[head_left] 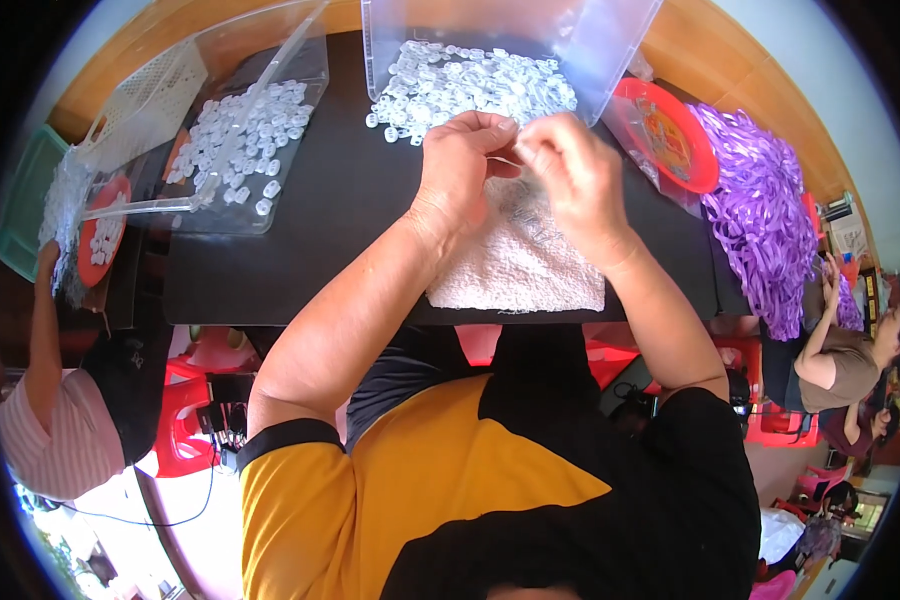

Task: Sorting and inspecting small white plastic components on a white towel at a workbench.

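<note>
My left hand (460, 165) and my right hand (582, 185) meet above a pale pink towel (515, 275) on the dark table. Both have their fingers pinched together, fingertips close to each other. Whatever they hold is too small and too covered to make out; the right hand is slightly blurred. On the towel under the hands lie small, thin greyish pieces (520, 208), partly hidden. Just beyond my fingers, a heap of small white translucent plastic parts (470, 85) spills from a clear plastic bin (610, 50) lying open toward me.
Left stands another clear bin (295, 190) with similar white parts. Beyond it are a red plate (118, 240), a green tray (20, 215) and a seated person (65, 430). Right are a red plate (705, 175) of small metal pieces and a pile of purple ribbons (760, 200); other people sit farther right.
</note>
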`<state>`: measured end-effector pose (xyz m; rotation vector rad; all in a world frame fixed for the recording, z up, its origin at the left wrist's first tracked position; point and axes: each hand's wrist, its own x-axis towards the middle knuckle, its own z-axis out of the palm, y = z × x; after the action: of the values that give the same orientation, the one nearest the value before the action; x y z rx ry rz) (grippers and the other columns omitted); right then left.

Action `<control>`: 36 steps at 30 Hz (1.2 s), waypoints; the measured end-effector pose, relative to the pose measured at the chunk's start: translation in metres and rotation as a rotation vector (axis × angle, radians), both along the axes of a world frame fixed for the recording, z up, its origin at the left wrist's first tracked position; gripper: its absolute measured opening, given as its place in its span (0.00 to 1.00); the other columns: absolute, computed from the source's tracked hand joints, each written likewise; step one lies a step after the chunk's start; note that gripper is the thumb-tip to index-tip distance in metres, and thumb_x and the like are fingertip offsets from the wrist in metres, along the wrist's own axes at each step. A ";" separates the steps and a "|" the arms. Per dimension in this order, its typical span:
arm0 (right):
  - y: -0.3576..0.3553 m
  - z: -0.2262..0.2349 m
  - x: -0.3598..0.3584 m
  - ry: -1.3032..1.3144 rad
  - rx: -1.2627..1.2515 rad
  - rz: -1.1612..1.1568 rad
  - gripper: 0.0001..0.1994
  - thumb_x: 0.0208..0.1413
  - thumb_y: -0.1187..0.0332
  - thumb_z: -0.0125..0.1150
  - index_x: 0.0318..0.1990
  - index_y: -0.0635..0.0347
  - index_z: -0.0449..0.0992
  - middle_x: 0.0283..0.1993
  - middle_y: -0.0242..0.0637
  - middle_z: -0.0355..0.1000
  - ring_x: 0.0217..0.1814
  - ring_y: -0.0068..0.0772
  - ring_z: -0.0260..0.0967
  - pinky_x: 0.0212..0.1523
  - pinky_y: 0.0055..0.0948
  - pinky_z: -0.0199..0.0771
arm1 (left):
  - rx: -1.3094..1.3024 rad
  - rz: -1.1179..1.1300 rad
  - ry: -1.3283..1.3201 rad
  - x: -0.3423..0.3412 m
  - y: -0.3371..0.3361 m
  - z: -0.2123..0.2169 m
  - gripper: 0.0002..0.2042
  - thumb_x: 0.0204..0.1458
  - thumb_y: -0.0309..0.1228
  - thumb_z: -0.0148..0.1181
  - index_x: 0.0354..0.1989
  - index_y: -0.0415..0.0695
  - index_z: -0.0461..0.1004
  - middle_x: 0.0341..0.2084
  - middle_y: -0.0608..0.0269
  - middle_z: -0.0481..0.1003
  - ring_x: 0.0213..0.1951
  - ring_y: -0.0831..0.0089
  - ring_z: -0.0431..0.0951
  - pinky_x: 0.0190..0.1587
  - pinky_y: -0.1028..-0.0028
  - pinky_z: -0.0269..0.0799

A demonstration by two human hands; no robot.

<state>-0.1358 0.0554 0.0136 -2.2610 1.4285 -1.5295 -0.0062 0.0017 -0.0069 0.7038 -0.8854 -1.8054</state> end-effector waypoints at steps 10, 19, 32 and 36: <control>-0.009 -0.014 -0.015 -0.257 0.190 -0.065 0.03 0.54 0.77 0.60 0.35 0.64 0.72 0.28 0.35 0.73 0.29 0.25 0.69 0.32 0.25 0.69 | -0.034 -0.007 -0.115 -0.002 0.005 0.002 0.04 0.54 0.24 0.57 0.32 0.36 0.73 0.22 0.61 0.75 0.23 0.73 0.74 0.28 0.75 0.69; -0.011 -0.019 -0.021 -0.332 0.153 -0.050 0.03 0.54 0.77 0.60 0.35 0.65 0.72 0.28 0.35 0.73 0.30 0.24 0.69 0.33 0.25 0.69 | -0.095 -0.057 -0.183 -0.001 0.005 0.001 0.05 0.56 0.26 0.57 0.35 0.36 0.73 0.26 0.60 0.75 0.26 0.72 0.76 0.30 0.75 0.70; -0.009 -0.019 -0.022 -0.272 0.154 -0.034 0.03 0.54 0.77 0.60 0.34 0.65 0.72 0.29 0.36 0.74 0.30 0.25 0.70 0.33 0.24 0.70 | -0.131 -0.040 -0.216 -0.002 0.009 0.004 0.05 0.55 0.26 0.58 0.33 0.37 0.73 0.23 0.63 0.74 0.24 0.76 0.73 0.26 0.78 0.67; -0.009 -0.019 -0.022 -0.249 0.136 -0.036 0.03 0.54 0.77 0.60 0.34 0.65 0.72 0.28 0.35 0.73 0.30 0.25 0.70 0.33 0.25 0.70 | -0.133 -0.049 -0.234 -0.002 0.009 0.005 0.05 0.55 0.26 0.57 0.33 0.37 0.73 0.25 0.61 0.74 0.25 0.74 0.74 0.28 0.76 0.68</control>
<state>-0.1573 0.0465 -0.0054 -1.9015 1.4596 -1.6032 -0.0080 0.0103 -0.0024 0.8247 -1.1760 -1.7110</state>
